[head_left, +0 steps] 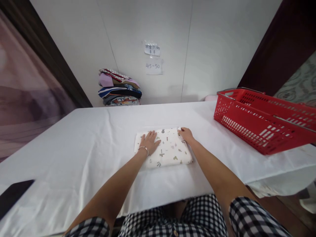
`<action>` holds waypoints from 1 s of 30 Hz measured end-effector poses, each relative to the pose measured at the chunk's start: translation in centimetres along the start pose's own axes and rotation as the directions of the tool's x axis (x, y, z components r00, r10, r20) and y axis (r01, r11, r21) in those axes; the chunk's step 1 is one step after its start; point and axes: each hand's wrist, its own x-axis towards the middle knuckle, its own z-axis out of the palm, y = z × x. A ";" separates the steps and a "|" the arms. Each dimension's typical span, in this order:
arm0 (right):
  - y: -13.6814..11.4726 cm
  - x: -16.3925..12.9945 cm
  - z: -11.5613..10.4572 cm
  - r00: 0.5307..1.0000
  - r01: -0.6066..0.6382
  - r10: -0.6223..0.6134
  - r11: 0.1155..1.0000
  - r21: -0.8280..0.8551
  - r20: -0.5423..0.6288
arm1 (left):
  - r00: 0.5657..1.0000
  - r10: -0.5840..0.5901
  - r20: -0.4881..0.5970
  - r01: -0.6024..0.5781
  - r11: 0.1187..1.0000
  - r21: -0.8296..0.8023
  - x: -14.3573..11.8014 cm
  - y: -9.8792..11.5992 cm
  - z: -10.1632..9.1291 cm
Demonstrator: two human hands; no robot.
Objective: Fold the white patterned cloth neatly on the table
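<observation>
A white cloth (170,149) printed with small plant motifs lies folded into a flat, roughly rectangular bundle on the table. My left hand (149,142) rests palm down on its left part, fingers spread. At the bundle's far right corner, my right hand (185,134) has its fingers closed around the edge. Part of the right fingers is hidden by the hand and the fabric.
A white tablecloth (103,148) covers the table. On the right stands a red plastic basket (244,121) with metal handles. A stack of folded fabrics (120,90) sits by the wall at the back. A dark flat object (14,196) lies at the left edge.
</observation>
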 end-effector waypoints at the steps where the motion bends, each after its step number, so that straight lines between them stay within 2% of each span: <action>1: -0.1 0.2 0.1 1.000 -0.007 0.007 1.000 -0.004 -0.005 | 1.000 -0.001 -0.001 0.001 1.000 0.000 0.0 0.0 0.0; 9: -0.7 1.6 0.6 0.997 0.020 -0.021 1.000 -0.023 -0.069 | 1.000 -0.003 -0.020 0.002 1.000 -0.019 0.0 -0.1 0.2; 17: 0.2 2.0 0.5 1.000 0.005 -0.002 0.994 -0.112 0.031 | 1.000 -0.005 -0.026 0.004 1.000 -0.024 0.0 -0.1 0.3; 22: -0.8 1.4 -0.3 0.997 0.033 -0.020 0.985 -0.171 0.075 | 1.000 -0.009 -0.021 0.008 1.000 -0.028 0.0 0.0 0.4; 24: -1.9 0.3 -0.4 0.991 0.123 -0.109 0.967 -0.221 0.072 | 1.000 -0.008 -0.019 0.007 0.999 -0.034 0.0 0.0 0.4; 26: -3.0 -1.3 -0.2 0.958 0.285 -0.263 0.916 -0.284 0.112 | 1.000 -0.008 -0.018 0.007 0.999 -0.038 0.0 0.0 0.4; 28: -3.8 -2.8 0.3 0.897 0.438 -0.383 0.840 -0.319 0.222 | 1.000 -0.009 -0.019 0.008 0.999 -0.043 0.0 0.0 0.5; 30: -4.1 -3.8 1.0 0.848 0.508 -0.397 0.797 -0.327 0.350 | 1.000 -0.011 -0.018 0.010 0.999 -0.047 0.0 0.1 0.4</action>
